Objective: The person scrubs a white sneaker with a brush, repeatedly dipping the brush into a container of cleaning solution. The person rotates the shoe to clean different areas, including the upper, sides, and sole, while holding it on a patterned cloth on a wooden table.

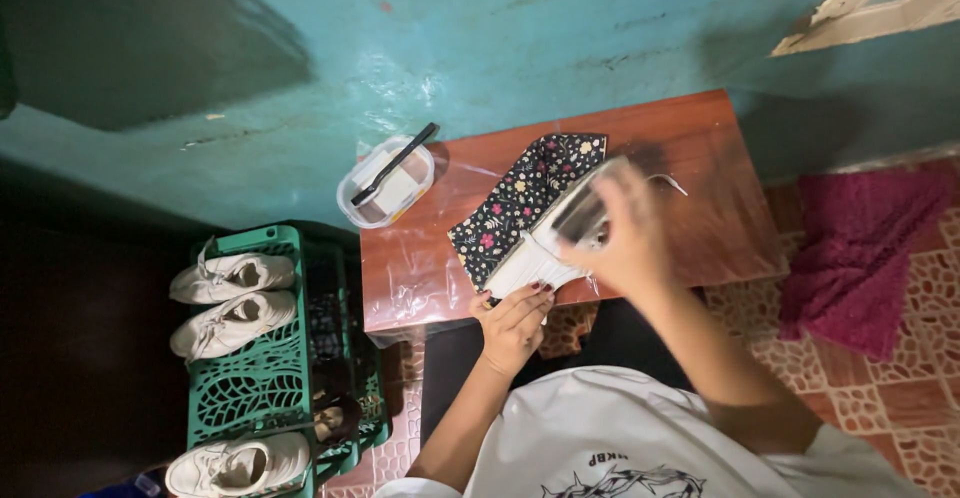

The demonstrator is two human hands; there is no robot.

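Head view, looking down on a small reddish wooden counter (pixel 700 158) against a teal wall.

- White shoe (pixel 535 256) lies on a dark floral cloth (pixel 520 198) near the front edge of the counter. Long axis runs roughly 7 to 1 o'clock. Sole faces the person, as far as I can tell.
- Left hand (pixel 515 320) sits at the shoe's 7 o'clock end, fingers curled over the edge and pinning it down. Closed on the shoe, touching.
- Right hand (pixel 620 230) is over the 1 o'clock end, motion-blurred. It wraps a dark object, likely a brush (pixel 580 216), pressed against or just above the shoe. Contact can't be confirmed through the blur.
- So the shoe sits between both hands. The left is nearer the heel-side end, and the right is at about 2 o'clock from the left.

Around it:
- Clear plastic tub (pixel 385 186) with a black-handled tool across the rim, at the counter's 9 o'clock corner, well apart from the hands.
- Green plastic rack (pixel 265 378) with more white shoes on the floor at 8 o'clock.
- Magenta towel (pixel 860 248) on the tiled floor at 3 o'clock.
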